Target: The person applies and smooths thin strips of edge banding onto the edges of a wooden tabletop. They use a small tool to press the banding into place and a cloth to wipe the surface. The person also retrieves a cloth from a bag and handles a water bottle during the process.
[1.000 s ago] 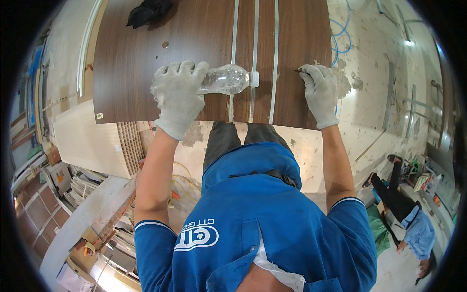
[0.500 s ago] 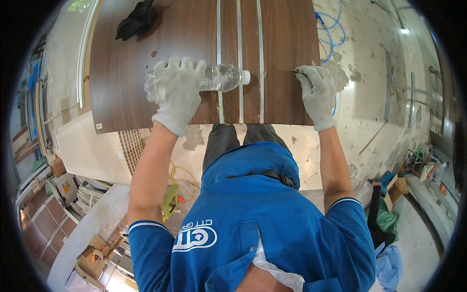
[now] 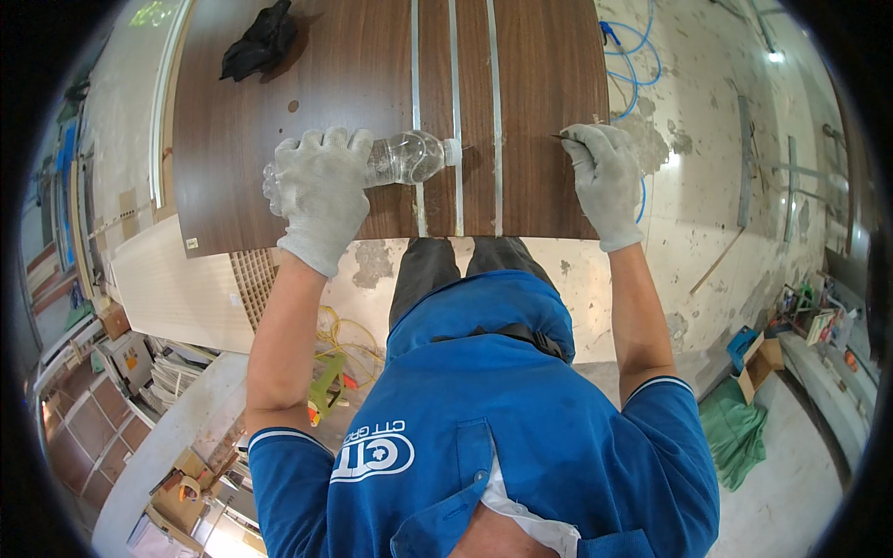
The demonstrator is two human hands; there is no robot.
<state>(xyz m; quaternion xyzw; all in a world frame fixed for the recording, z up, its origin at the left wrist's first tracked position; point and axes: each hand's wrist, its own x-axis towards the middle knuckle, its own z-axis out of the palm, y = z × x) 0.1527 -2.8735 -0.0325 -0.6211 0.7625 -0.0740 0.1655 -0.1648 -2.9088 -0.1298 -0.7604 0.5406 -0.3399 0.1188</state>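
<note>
My left hand (image 3: 321, 191), in a grey work glove, is wrapped round a clear plastic bottle (image 3: 405, 158). The bottle lies sideways above a dark brown wood-grain board (image 3: 367, 74), its white cap pointing right; my palm covers its middle. Over the board's right edge, my gloved right hand (image 3: 603, 181) pinches a thin, dark, pointed piece (image 3: 559, 137), too small to name. Three pale strips (image 3: 457, 93) run lengthwise along the board between my hands.
A crumpled black cloth or bag (image 3: 259, 42) lies at the board's far left. Blue hose (image 3: 633, 79) coils on the floor to the right. Lower left are a yellow cord (image 3: 339, 330) and a green stool-like thing (image 3: 326, 381); green fabric (image 3: 735, 428) lies lower right.
My left hand has shifted left and slightly nearer with the bottle. My right hand has barely moved. A dark and light-blue shape at the lower right has gone from view.
</note>
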